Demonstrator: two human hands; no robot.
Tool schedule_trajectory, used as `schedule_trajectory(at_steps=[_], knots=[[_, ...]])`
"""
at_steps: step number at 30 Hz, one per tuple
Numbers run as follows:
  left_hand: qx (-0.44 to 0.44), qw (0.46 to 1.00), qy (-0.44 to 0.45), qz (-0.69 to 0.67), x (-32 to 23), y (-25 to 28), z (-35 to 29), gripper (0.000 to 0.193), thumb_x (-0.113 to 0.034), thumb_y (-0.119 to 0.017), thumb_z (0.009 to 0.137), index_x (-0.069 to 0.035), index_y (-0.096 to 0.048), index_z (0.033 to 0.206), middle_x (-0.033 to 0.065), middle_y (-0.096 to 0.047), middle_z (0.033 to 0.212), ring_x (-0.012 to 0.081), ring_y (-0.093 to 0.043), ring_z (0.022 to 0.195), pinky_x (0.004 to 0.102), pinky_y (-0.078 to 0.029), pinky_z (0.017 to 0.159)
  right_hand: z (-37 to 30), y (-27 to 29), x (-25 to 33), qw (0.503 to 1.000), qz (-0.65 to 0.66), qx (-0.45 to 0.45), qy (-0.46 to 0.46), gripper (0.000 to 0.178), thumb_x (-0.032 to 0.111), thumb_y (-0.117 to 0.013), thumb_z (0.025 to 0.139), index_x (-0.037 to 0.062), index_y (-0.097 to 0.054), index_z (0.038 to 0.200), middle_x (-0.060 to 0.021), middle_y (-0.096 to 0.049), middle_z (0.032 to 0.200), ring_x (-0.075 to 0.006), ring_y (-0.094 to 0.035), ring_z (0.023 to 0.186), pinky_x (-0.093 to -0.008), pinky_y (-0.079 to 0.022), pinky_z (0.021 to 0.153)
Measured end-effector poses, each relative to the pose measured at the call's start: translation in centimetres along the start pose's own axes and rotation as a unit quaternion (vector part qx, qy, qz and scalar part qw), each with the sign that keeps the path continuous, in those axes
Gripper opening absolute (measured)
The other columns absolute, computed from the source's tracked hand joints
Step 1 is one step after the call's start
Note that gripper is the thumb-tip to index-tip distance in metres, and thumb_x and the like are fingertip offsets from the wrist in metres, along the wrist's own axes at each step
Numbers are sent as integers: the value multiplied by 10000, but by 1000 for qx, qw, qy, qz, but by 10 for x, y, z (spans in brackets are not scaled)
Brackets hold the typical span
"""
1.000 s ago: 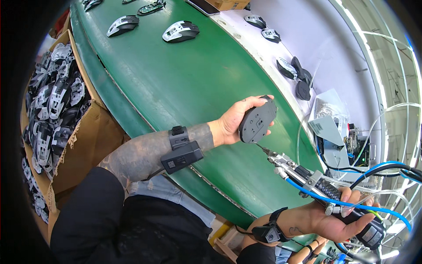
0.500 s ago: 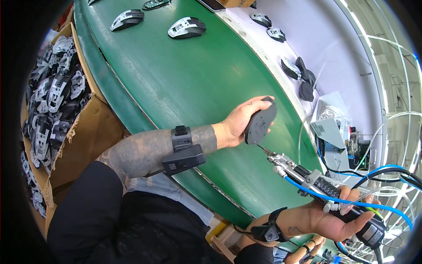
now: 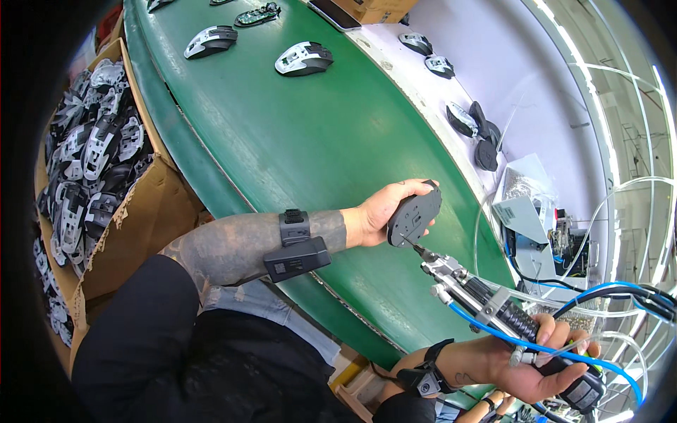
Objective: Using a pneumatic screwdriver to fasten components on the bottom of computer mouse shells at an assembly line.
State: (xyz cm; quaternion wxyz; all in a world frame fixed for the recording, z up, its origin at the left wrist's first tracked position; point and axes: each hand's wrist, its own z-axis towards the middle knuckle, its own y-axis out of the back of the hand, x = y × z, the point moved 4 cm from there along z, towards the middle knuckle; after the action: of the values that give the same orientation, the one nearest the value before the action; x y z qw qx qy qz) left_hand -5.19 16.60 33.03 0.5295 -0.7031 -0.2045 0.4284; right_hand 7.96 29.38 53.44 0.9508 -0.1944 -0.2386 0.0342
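Over the green conveyor belt, my left hand grips a computer mouse by its edge, its flat black underside facing the tool. My right hand is wrapped around an electric screwdriver with a metal feeder nozzle and a blue air hose. The thin bit meets the lower part of the mouse's underside; whether a screw sits at its tip is too small to tell. The side of the mouse in my palm is hidden.
Half-built mice and a green circuit board lie up the belt. More mice line the white ledge. A cardboard box of mouse shells stands left. A screw feeder and hoses crowd the right; another person's hands show below.
The mouse in my left hand has tilted, showing more of its underside. The screwdriver has shifted slightly left, and its bit now reaches over that underside. The whole view has moved a little.
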Motion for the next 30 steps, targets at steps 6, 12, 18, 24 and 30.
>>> schedule_trajectory(at_steps=[6, 12, 18, 24, 30], knots=[[12, 1000, 10, 2, 2, -1, 1, 401, -264, -525, 878, -95, -464, 1237, 73, -541, 1027, 198, -600, 859, 333, -542, 703, -1, -1, -7, 999, 26, -16, -12, 265, 168, -593, 848, 11, -475, 1026, -65, -500, 812, -77, -401, 478, -227, -373, 473], [6, 1000, -14, 1, 5, -6, -6, 404, -244, -532, 885, -96, -459, 1253, 82, -541, 1031, 191, -601, 832, 318, -538, 697, -2, -6, -11, 998, 49, 23, -31, 281, 160, -583, 855, 6, -456, 1054, -51, -467, 767, -83, -384, 480, -225, -351, 477], [59, 785, -178, 591, 22, -7, -3, 400, -315, -476, 951, -82, -499, 1275, 157, -528, 1198, 247, -554, 1070, 343, -447, 924, -10, -16, -12, 984, -138, -41, -109, 308, 155, -529, 876, 12, -429, 1131, -56, -485, 805, -70, -351, 477, -204, -317, 465], [-30, 644, -278, 712, -54, 4, 8, 438, -340, -555, 881, -65, -516, 1220, 223, -440, 1298, 360, -428, 1216, 395, -335, 1038, 10, -4, 15, 981, -69, 16, -181, 240, 143, -560, 829, -19, -539, 1004, -117, -537, 712, -159, -458, 549, -248, -380, 538], [-413, 176, -266, 853, -235, 78, -20, 583, -412, -673, 684, -117, -539, 1169, 259, -358, 1356, 430, -242, 1316, 546, -262, 1033, 17, -13, 21, 979, -129, -68, -141, 127, 124, -574, 819, 17, -520, 857, -56, -449, 596, -125, -404, 499, -227, -334, 471]])
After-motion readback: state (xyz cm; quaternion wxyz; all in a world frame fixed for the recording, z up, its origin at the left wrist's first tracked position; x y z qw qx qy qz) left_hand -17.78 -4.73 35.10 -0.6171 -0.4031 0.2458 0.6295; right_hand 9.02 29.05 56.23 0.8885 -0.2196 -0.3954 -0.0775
